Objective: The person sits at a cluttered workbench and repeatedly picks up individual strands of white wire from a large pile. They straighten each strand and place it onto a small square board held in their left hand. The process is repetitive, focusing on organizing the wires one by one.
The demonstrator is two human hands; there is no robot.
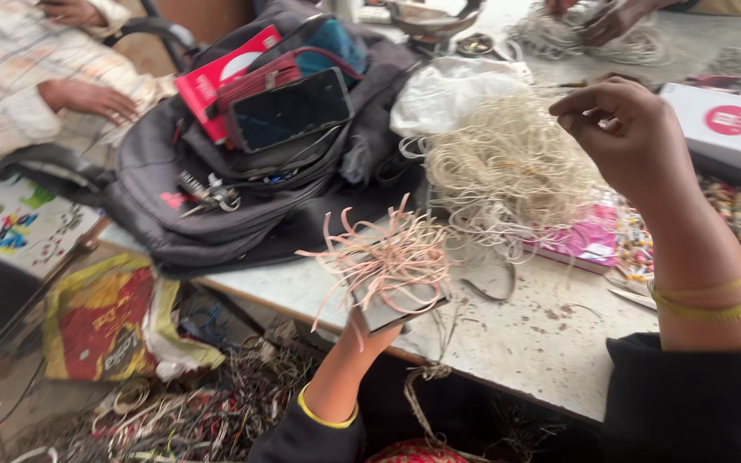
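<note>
Spreading across the whole scene is one pale, stained worktable (pixel 551 343), and the biggest thing on it is a single grey backpack (pixel 216 197) at about ten o'clock. Its open top holds one red flat box (pixel 216 81), one red-trimmed pouch and, lying on these, one dark phone (pixel 289 110) with its screen up. One white plastic bag (pixel 448 90) lies just beside the backpack at twelve o'clock.

Next in size is one loose heap of cream cords (pixel 508 167), right of centre and touching the bag. One white box (pixel 726 129) sits at two o'clock, and one pink flat packet (pixel 589 240) lies under the heap's right edge. A tray of small coloured pieces runs along three o'clock, too blurred to count.

The right hand (pixel 628 137), at about one o'clock, is pinched at the fingertips just above the heap; whether a cord is between them I cannot tell. Two yellow bands circle that wrist. The left hand (pixel 370 330), at six o'clock by the table's near edge, grasps a dark flat card (pixel 396 304) from below, and one bunch of pinkish cords (pixel 383 257) fans out on top of it.

Two other people's hands rest at eleven o'clock; another pair works a second cord pile at the far edge. On the floor at eight o'clock lie one yellow-red sack (pixel 100 321) and tangled scrap wire.
</note>
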